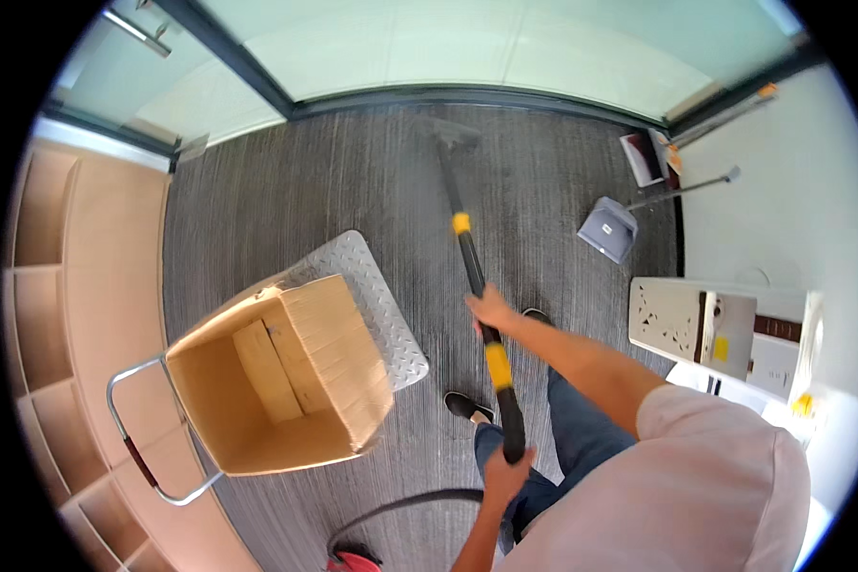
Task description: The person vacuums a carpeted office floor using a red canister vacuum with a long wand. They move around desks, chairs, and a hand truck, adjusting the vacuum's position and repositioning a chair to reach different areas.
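Both of my hands hold a black vacuum cleaner wand point(469, 255) with yellow bands. My right hand point(491, 310) wraps round the middle of the tube. Lower down, my left hand point(508, 474) is closed on the handle end. The wand slants away from me, and its floor head point(456, 135), blurred, rests on the grey striped carpet point(372, 172) near the glass partition. From the handle side a dark hose point(405, 502) curves left to a red canister point(356, 561), mostly cut off at the lower edge.
An open cardboard box point(329, 357) stands on a metal platform trolley point(389, 315) with a bent handle point(114, 405). Wooden shelves point(95, 305) line the left. At the right are a grey dustpan point(608, 229), a white cabinet point(667, 317) and a wall. A glass partition point(505, 48) crosses the far side.
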Available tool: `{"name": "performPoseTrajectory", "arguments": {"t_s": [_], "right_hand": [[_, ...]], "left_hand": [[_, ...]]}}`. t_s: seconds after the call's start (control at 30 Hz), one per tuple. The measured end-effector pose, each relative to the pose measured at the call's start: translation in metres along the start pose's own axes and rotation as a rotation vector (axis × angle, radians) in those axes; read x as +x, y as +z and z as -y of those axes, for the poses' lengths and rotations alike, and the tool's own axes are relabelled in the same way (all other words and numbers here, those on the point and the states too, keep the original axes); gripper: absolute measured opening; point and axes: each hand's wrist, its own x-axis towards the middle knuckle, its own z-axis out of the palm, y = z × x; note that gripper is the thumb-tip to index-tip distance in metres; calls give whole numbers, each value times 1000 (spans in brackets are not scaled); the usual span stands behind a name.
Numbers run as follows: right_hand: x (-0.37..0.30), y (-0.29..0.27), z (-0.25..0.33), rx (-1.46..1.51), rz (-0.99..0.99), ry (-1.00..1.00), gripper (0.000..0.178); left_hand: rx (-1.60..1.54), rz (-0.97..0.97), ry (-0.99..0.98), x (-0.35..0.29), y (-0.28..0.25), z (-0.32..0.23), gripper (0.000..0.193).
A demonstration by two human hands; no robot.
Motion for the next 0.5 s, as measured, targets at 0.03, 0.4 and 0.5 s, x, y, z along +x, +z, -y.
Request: {"name": "performPoseTrajectory", "arguments": {"t_s": [0.03, 0.4, 0.5], "right_hand": [[42, -3, 16, -16, 4, -39, 33], [-127, -11, -165, -435, 453, 289, 58], [-149, -10, -164, -413, 624, 245, 63]], "left_hand": [[-38, -63, 58, 29, 12, -20, 31], [21, -302, -517, -152, 141, 61, 17], [-93, -365, -455, -184, 131, 45, 15]]}}
